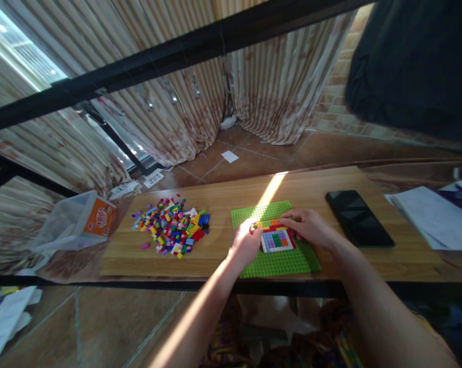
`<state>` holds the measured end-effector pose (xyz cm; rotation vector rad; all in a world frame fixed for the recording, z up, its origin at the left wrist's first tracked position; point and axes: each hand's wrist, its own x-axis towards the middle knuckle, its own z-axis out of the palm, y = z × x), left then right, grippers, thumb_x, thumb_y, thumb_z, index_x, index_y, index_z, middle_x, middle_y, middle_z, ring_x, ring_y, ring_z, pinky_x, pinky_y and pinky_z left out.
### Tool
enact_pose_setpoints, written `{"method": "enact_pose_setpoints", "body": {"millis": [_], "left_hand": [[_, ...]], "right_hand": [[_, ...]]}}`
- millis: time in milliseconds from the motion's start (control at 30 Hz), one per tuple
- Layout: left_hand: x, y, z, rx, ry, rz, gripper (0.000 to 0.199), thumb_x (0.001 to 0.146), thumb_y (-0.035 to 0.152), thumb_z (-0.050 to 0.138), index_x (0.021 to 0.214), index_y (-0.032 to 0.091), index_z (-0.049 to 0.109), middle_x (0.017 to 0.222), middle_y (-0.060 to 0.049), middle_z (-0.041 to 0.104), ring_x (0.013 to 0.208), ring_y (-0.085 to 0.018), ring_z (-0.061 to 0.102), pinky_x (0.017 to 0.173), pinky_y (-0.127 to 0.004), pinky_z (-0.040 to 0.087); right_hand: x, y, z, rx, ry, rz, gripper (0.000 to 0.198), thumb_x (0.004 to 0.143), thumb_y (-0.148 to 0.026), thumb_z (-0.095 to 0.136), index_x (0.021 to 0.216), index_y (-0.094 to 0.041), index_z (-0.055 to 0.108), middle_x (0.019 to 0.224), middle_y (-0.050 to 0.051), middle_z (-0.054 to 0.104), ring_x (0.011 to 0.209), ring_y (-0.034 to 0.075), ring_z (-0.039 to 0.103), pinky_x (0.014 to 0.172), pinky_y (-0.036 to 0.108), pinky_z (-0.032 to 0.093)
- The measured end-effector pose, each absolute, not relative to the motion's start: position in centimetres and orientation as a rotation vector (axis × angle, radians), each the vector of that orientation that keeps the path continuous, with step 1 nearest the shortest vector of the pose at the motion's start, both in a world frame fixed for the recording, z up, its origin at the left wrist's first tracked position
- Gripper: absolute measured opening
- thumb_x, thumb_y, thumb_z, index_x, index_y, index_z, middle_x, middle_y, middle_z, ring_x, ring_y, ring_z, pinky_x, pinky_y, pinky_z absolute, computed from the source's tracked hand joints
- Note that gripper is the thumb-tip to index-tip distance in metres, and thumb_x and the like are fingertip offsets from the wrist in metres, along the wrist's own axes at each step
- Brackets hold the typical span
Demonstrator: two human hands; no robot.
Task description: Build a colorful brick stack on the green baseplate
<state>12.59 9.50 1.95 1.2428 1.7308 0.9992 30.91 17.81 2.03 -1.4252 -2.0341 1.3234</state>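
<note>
A green studded baseplate point(275, 266) lies on the wooden board, and a toy brick pattern point(277, 241) is built on it. The pattern has a white border around lilac, green, red and orange pieces, with red, yellow and orange bricks point(269, 224) along its far side. My left hand point(247, 242) is closed at the left end of that far row, thumb and fingers against the bricks. At the right end my right hand point(308, 226) is closed, fingertips on the bricks there. My fingers hide both ends of the row.
Left of the baseplate spreads a pile of loose toy bricks point(173, 225). A clear plastic box point(72, 222) with an orange label stands beyond the board's left end. A black tablet point(359, 219) lies to the right, with papers point(432, 217) farther right. A dark bar point(169, 53) crosses above.
</note>
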Motion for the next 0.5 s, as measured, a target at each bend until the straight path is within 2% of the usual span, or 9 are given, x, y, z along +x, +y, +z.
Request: {"method": "enact_pose_setpoints", "body": {"millis": [300, 500], "left_hand": [[12.4, 11.6, 1.5, 1.323, 1.723, 0.898, 0.020, 0.079, 0.020, 0.056, 0.096, 0.013, 0.065, 0.063, 0.002, 0.059, 0.061, -0.013, 0.056, 0.058, -0.022, 0.046], [12.6, 10.9, 1.5, 1.349, 1.755, 0.866, 0.029, 0.084, 0.025, 0.053, 0.109, 0.015, 0.064, 0.074, -0.002, 0.066, 0.068, -0.015, 0.060, 0.064, -0.025, 0.049]], "right_hand": [[31.3, 18.7, 0.7, -1.431, -1.801, 1.404, 0.049, 0.067, -0.058, 0.068, 0.087, -0.014, 0.073, 0.055, 0.002, 0.064, 0.041, 0.009, 0.047, 0.039, 0.022, 0.035], [31.3, 18.7, 0.9, -1.481, -1.820, 1.369, 0.051, 0.067, -0.060, 0.066, 0.089, -0.015, 0.074, 0.062, 0.005, 0.068, 0.045, 0.011, 0.050, 0.039, 0.024, 0.036]]}}
